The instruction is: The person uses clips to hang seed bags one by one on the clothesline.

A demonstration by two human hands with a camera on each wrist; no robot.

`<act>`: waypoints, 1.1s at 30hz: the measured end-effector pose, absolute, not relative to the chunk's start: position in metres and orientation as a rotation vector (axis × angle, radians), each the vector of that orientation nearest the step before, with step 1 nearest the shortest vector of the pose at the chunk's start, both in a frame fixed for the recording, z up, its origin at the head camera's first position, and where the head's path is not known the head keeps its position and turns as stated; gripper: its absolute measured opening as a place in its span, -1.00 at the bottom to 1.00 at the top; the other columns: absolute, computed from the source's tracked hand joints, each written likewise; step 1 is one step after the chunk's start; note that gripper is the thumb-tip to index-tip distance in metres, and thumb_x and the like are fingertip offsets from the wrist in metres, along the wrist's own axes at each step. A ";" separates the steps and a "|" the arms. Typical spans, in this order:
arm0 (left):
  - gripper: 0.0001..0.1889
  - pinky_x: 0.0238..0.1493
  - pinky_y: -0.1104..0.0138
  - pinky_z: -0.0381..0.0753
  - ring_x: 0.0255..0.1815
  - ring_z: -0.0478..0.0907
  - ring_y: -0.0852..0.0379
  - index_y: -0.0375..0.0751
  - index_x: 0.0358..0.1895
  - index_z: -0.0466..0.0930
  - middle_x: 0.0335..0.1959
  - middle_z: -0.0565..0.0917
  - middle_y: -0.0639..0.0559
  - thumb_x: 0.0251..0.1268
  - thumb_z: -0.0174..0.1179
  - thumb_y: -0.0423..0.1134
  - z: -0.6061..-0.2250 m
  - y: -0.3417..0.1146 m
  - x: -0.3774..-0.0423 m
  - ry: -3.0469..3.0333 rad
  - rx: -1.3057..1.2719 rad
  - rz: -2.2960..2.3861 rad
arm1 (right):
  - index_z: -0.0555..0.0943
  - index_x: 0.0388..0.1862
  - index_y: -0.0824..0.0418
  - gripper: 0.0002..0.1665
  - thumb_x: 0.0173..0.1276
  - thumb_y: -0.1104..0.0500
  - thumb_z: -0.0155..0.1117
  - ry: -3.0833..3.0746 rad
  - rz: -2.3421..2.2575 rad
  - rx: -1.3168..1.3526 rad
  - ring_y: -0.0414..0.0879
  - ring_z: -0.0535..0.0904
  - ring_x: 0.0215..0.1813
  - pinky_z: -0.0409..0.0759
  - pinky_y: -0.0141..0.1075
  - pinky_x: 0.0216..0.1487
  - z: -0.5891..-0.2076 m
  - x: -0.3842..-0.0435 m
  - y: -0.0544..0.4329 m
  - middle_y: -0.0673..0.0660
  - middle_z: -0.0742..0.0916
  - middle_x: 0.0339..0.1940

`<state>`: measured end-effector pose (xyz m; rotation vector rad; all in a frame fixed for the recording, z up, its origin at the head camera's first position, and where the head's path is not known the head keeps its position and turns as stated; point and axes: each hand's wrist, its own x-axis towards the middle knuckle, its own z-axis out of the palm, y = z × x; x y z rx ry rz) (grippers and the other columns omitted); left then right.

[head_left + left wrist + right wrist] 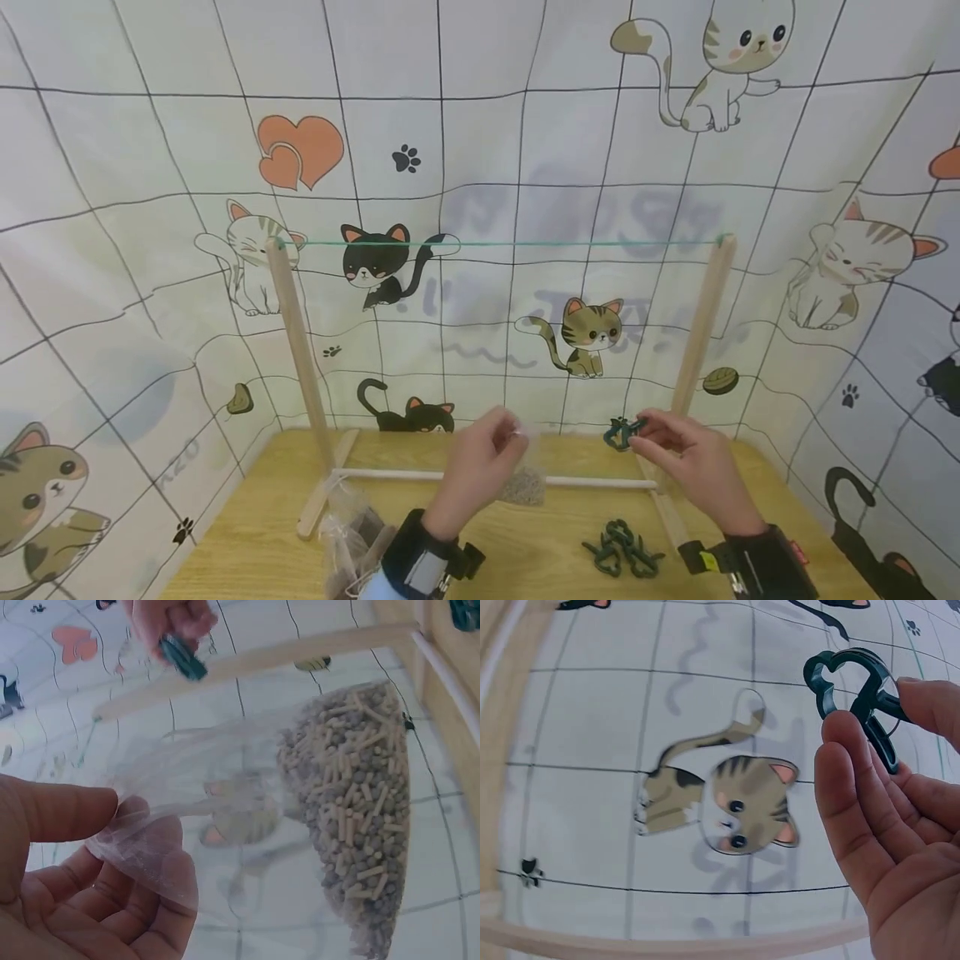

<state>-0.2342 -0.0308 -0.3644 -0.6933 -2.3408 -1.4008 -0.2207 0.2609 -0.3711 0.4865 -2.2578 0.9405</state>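
In the head view my left hand [480, 467] pinches the top of a clear plastic bag [522, 486] between thumb and fingers. Grey and beige pellets [345, 787] fill the bag's hanging end in the left wrist view. My right hand [697, 467] is to the right, apart from the bag, in front of the wooden stand's right post. Its thumb and fingers pinch a dark green plastic clip [867, 701] with a rounded, lobed jaw, seen closely in the right wrist view. Several similar green clips [621, 550] lie piled on the table below.
A thin green string [495, 244] stretches between the tops of two wooden posts [300, 358]. A white rod [600, 482] joins their bases. Clear bags with brownish contents [352, 542] sit at the table's left front. A cat-print cloth [480, 142] surrounds the wooden table [240, 533].
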 end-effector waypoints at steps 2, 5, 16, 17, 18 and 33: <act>-0.96 -0.48 0.44 0.48 -0.54 0.39 0.30 -0.19 -0.20 0.61 -0.49 0.56 0.14 0.41 0.27 -0.32 -0.351 -0.021 -0.237 -2.342 -0.732 -1.390 | 0.71 0.05 0.35 -0.57 0.17 0.40 0.55 -2.228 0.896 0.529 -0.42 0.64 -0.34 0.59 -0.59 -0.31 -0.355 -0.226 0.268 0.04 0.79 -0.36; -0.96 -0.47 0.44 0.46 -0.53 0.38 0.29 -0.18 -0.19 0.58 -0.47 0.54 0.14 0.46 0.23 -0.31 -0.331 -0.006 -0.244 -2.359 -0.779 -1.395 | 0.71 0.06 0.36 -0.57 0.19 0.41 0.54 -2.211 0.845 0.564 -0.46 0.64 -0.32 0.55 -0.66 -0.28 -0.331 -0.231 0.278 0.09 0.79 -0.34; -0.93 -0.42 0.47 0.42 -0.45 0.42 0.27 -0.19 -0.19 0.56 -0.42 0.58 0.10 0.49 0.22 -0.28 -0.276 0.044 -0.283 -2.378 -0.809 -1.491 | 0.71 0.12 0.32 -0.63 0.35 0.29 0.47 -2.232 0.737 0.497 -0.73 0.52 -0.32 0.45 -0.71 -0.32 -0.239 -0.251 0.310 0.31 0.82 -0.26; -0.94 -0.43 0.47 0.42 -0.45 0.43 0.28 -0.19 -0.18 0.57 -0.41 0.58 0.10 0.50 0.22 -0.28 -0.272 0.049 -0.287 -2.382 -0.804 -1.490 | 0.72 0.10 0.30 -0.65 0.35 0.28 0.47 -2.233 0.718 0.479 -0.76 0.50 -0.31 0.41 -0.73 -0.26 -0.230 -0.253 0.313 0.32 0.83 -0.24; -0.93 -0.43 0.47 0.42 -0.45 0.44 0.28 -0.19 -0.18 0.58 -0.40 0.59 0.11 0.50 0.22 -0.28 -0.267 0.054 -0.290 -2.385 -0.798 -1.483 | 0.73 0.07 0.29 -0.68 0.35 0.27 0.48 -2.233 0.709 0.469 -0.78 0.49 -0.32 0.38 -0.74 -0.24 -0.221 -0.256 0.315 0.33 0.83 -0.24; -0.87 -0.28 0.42 0.47 -0.33 0.50 0.22 -0.22 -0.10 0.67 -0.30 0.62 0.07 0.52 0.21 -0.24 -0.219 0.131 -0.326 -2.328 -0.623 -1.562 | 0.78 -0.09 0.31 -0.78 0.45 0.17 0.41 -2.225 0.530 0.362 -0.87 0.34 -0.45 0.28 -0.45 -0.21 -0.145 -0.283 0.336 0.38 0.81 -0.28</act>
